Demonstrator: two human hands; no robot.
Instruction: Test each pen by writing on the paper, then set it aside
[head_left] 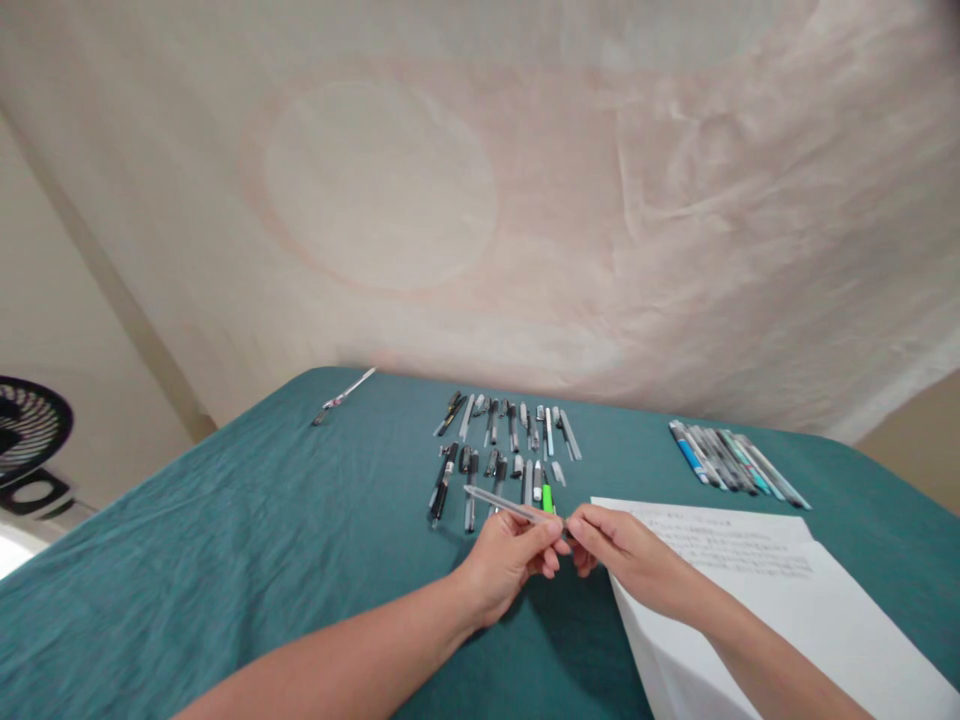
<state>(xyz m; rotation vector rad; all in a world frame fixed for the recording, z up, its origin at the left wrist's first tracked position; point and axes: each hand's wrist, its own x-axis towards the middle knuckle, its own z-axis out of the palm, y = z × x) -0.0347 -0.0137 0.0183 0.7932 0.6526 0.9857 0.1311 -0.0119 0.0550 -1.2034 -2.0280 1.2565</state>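
A pen (504,503) with a clear, pale barrel points up and to the left above the table. My left hand (514,555) is closed around it, thumb and fingers pinching the barrel near its right end. At that end my right hand (626,552) meets the left, its fingertips pinched on the pen's tail; the exact part gripped is hidden. Just beyond the hands lies a near row of pens and caps (471,490), with a bright green highlighter (548,498) by my left fingers. Behind it runs a second row of pens and caps (513,425).
Sheets of white paper (847,630) with handwriting lie under my right forearm. Several pens and markers (731,460) form a group at the right on the green cloth (300,540). A lone pen (343,397) rests far left. A black fan (30,430) stands beyond the left edge.
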